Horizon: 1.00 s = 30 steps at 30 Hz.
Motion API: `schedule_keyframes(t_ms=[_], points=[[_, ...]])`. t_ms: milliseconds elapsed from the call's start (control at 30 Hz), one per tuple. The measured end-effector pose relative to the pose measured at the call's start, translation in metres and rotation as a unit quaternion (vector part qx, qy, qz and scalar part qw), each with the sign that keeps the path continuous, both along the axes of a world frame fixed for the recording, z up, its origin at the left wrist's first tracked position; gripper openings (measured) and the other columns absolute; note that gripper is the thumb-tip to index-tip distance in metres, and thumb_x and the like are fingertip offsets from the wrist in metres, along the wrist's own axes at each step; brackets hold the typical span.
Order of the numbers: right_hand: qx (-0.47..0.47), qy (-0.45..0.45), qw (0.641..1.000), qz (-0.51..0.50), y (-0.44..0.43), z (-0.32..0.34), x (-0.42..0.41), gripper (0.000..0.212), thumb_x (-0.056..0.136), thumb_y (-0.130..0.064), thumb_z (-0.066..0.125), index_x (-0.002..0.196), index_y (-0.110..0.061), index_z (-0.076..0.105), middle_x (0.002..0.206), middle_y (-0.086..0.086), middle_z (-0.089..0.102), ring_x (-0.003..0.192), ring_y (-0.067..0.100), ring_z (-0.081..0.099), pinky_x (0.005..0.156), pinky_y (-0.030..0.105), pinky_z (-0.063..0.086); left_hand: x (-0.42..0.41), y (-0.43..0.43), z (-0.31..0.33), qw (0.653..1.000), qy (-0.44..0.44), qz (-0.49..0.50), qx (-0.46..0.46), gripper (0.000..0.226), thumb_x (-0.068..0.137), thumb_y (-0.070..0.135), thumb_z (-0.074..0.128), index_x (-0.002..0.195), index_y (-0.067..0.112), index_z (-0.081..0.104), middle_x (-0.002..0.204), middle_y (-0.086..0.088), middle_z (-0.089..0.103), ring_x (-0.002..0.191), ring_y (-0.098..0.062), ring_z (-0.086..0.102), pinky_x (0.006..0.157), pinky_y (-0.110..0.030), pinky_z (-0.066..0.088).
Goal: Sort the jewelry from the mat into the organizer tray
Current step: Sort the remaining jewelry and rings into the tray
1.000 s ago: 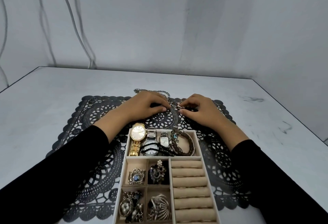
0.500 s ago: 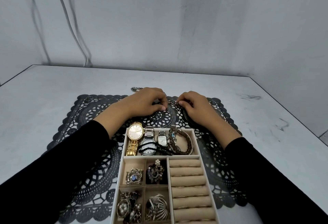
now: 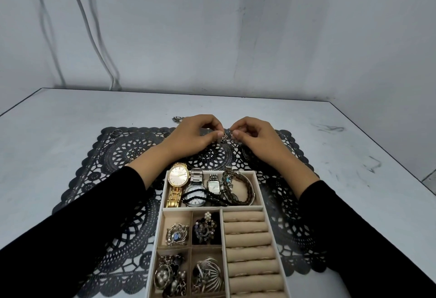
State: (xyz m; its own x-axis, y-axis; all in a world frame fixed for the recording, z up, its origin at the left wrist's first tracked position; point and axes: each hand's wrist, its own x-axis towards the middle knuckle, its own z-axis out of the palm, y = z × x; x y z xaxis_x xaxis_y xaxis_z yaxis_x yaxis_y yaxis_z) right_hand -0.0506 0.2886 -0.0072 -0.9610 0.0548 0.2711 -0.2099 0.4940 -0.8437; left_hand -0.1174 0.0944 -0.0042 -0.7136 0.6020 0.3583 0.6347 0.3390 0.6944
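A small silver jewelry piece [image 3: 224, 137] hangs between both hands just above the far middle of the black lace mat [image 3: 99, 179]. My left hand [image 3: 195, 136] pinches it from the left and my right hand [image 3: 256, 140] pinches it from the right. The beige organizer tray [image 3: 259, 207] lies on the mat in front of me. Its far compartment holds a gold watch [image 3: 178, 177], two silver watches and bracelets. Four small left compartments hold brooches. The ring rolls [image 3: 247, 238] on the right look bare.
A silver ring [image 3: 116, 132] lies on the mat's far left corner. A silver chain [image 3: 177, 119] rests on the grey table just beyond the mat, partly hidden by my left hand. A wall with hanging cables stands behind the table.
Both hands have lifted slightly off the mat with the small silver piece pinched between them. The view has shifted a little.
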Motion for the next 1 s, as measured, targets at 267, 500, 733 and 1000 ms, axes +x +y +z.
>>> schedule_keyframes(t_ms=[267,500,733,1000], points=[[0.002,-0.003,1.000,0.011,-0.007,0.006,0.007,0.011,0.090,-0.023,0.064,0.095,-0.016,0.072,0.088,0.002,0.072,0.081,0.010,0.065,0.077,0.021,0.049,0.002,0.001,0.000,1.000,-0.014,0.000,0.013,0.009,0.090,0.022,0.068,0.087,0.030,0.066,0.088,0.013,0.070,0.089,0.005,0.063,0.078,-0.003,0.041],[-0.023,-0.017,0.999,0.021,-0.006,0.002,0.004,0.015,0.080,-0.013,0.075,0.094,-0.009,0.071,0.088,0.011,0.073,0.078,0.015,0.069,0.076,0.023,0.055,0.001,0.002,-0.001,1.000,-0.012,0.004,0.012,0.006,0.089,0.022,0.070,0.087,0.028,0.068,0.088,0.015,0.070,0.085,0.008,0.062,0.075,-0.003,0.040],[-0.030,-0.013,0.999,-0.010,0.008,0.002,0.004,0.008,0.082,-0.010,0.073,0.090,-0.013,0.072,0.081,0.005,0.072,0.069,0.011,0.066,0.073,0.022,0.054,-0.019,-0.012,-0.002,0.996,0.041,0.066,-0.047,0.017,0.090,0.026,0.068,0.106,0.022,0.072,0.111,0.009,0.069,0.107,-0.004,0.059,0.084,-0.009,0.037],[-0.036,-0.004,0.997,-0.071,0.027,-0.003,0.001,0.005,0.082,-0.015,0.073,0.087,-0.018,0.072,0.086,0.011,0.072,0.084,0.026,0.071,0.083,0.032,0.054,-0.049,-0.048,-0.001,0.985,0.010,0.148,-0.083,0.023,0.090,0.024,0.069,0.113,0.025,0.072,0.120,0.004,0.069,0.118,-0.013,0.057,0.098,-0.022,0.035]])
